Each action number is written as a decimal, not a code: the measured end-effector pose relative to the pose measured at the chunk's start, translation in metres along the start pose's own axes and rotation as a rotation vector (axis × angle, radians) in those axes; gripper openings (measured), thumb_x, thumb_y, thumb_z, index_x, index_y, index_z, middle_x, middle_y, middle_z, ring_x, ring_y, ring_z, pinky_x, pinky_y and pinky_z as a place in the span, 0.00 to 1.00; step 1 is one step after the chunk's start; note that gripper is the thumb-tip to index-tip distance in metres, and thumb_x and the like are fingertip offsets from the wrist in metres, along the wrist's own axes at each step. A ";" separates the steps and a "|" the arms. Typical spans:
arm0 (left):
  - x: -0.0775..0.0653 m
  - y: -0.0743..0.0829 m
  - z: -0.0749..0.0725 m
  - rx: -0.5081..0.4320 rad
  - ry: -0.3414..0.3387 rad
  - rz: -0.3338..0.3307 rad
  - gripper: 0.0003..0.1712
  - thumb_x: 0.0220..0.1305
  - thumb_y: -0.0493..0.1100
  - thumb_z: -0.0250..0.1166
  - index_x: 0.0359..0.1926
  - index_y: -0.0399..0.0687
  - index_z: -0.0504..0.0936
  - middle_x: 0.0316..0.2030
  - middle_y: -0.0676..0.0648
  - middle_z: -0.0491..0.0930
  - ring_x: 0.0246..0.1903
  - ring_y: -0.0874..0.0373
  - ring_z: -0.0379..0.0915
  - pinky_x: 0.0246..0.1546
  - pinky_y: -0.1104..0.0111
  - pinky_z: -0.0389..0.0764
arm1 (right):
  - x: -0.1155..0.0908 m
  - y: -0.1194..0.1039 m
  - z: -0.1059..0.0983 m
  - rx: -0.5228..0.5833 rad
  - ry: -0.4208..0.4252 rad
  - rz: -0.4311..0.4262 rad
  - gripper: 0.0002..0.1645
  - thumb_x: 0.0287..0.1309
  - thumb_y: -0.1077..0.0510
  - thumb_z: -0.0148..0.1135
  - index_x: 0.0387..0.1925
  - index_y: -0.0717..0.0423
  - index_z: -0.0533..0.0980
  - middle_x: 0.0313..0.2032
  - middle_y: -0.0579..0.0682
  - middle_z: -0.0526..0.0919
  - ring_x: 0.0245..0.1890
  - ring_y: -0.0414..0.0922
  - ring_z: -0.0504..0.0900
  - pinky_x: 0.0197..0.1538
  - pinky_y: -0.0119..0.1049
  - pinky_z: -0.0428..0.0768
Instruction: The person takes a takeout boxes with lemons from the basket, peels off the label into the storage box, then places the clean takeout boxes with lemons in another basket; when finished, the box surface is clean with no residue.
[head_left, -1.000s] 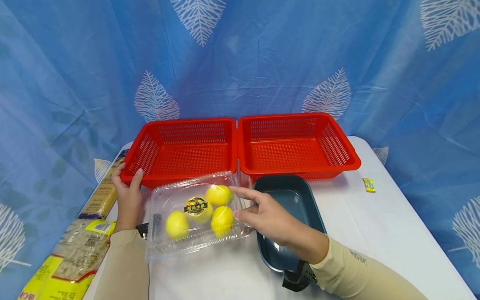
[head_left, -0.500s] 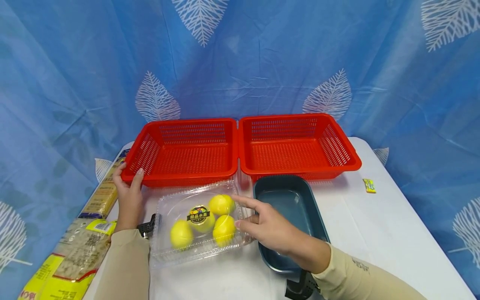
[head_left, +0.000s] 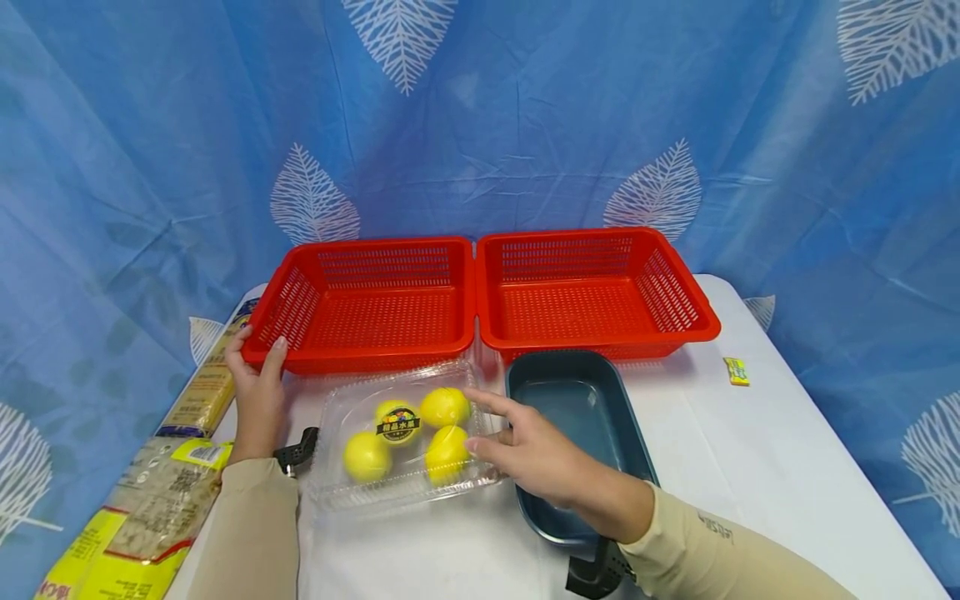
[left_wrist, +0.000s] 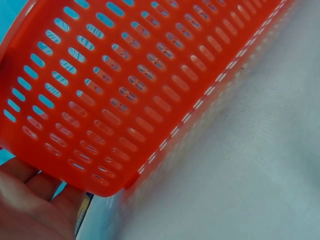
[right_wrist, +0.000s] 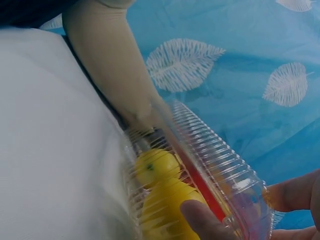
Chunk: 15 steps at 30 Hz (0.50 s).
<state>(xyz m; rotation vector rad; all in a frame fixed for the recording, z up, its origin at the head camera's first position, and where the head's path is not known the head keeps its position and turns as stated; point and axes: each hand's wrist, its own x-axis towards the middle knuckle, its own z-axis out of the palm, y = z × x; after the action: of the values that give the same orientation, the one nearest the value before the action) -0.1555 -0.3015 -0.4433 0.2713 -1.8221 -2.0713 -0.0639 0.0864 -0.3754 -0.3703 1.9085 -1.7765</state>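
The box [head_left: 408,467] stretches lengthwise leftward from the right grip [head_left: 532,454], which pinches its right end; the left grip [head_left: 258,402] holds the left basket [head_left: 375,361] by its near-left corner.

Premises resemble a makeshift, curtained-off tabletop station; the type of room beyond is hidden. Evidence: a blue fabric curtain printed with white leaf shapes [head_left: 525,108] hangs behind and to both sides of a rectangular, white-topped table [head_left: 750,467], screening the visible surroundings.
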 end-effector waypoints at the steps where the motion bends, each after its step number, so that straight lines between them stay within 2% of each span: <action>1: 0.000 0.000 0.000 0.004 -0.001 0.000 0.39 0.79 0.51 0.63 0.78 0.67 0.50 0.79 0.51 0.51 0.75 0.53 0.53 0.72 0.61 0.63 | 0.000 0.000 0.001 0.005 0.000 0.002 0.41 0.73 0.60 0.67 0.81 0.50 0.62 0.54 0.59 0.83 0.40 0.53 0.88 0.41 0.44 0.88; 6: 0.000 -0.002 -0.001 0.007 -0.003 -0.001 0.39 0.78 0.51 0.63 0.79 0.67 0.50 0.79 0.51 0.51 0.75 0.53 0.53 0.71 0.61 0.64 | -0.002 0.000 0.003 0.028 -0.014 0.034 0.43 0.73 0.60 0.66 0.82 0.50 0.58 0.58 0.62 0.81 0.46 0.56 0.87 0.45 0.48 0.88; 8: 0.000 -0.002 -0.001 0.000 -0.002 0.000 0.39 0.78 0.50 0.63 0.78 0.67 0.50 0.79 0.51 0.51 0.75 0.53 0.53 0.71 0.60 0.64 | -0.004 0.000 0.005 0.023 -0.021 0.051 0.44 0.73 0.60 0.66 0.82 0.50 0.57 0.63 0.63 0.77 0.52 0.58 0.84 0.51 0.53 0.86; 12: 0.000 -0.002 0.000 0.006 0.002 0.004 0.39 0.78 0.50 0.63 0.78 0.67 0.50 0.78 0.51 0.52 0.75 0.52 0.54 0.71 0.60 0.64 | -0.009 -0.002 0.011 0.059 -0.009 0.071 0.45 0.71 0.59 0.68 0.82 0.52 0.57 0.77 0.62 0.58 0.66 0.63 0.74 0.65 0.63 0.73; 15: 0.000 -0.002 0.001 0.007 0.004 0.008 0.39 0.78 0.50 0.63 0.78 0.67 0.51 0.78 0.51 0.52 0.75 0.53 0.55 0.71 0.61 0.65 | -0.012 -0.003 0.016 0.088 0.026 0.083 0.47 0.69 0.59 0.69 0.82 0.53 0.58 0.80 0.62 0.52 0.72 0.68 0.65 0.69 0.69 0.64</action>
<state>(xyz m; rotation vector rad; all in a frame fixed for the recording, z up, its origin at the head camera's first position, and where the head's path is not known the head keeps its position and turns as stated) -0.1563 -0.3006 -0.4447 0.2697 -1.8253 -2.0581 -0.0456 0.0791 -0.3702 -0.2347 1.8285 -1.8117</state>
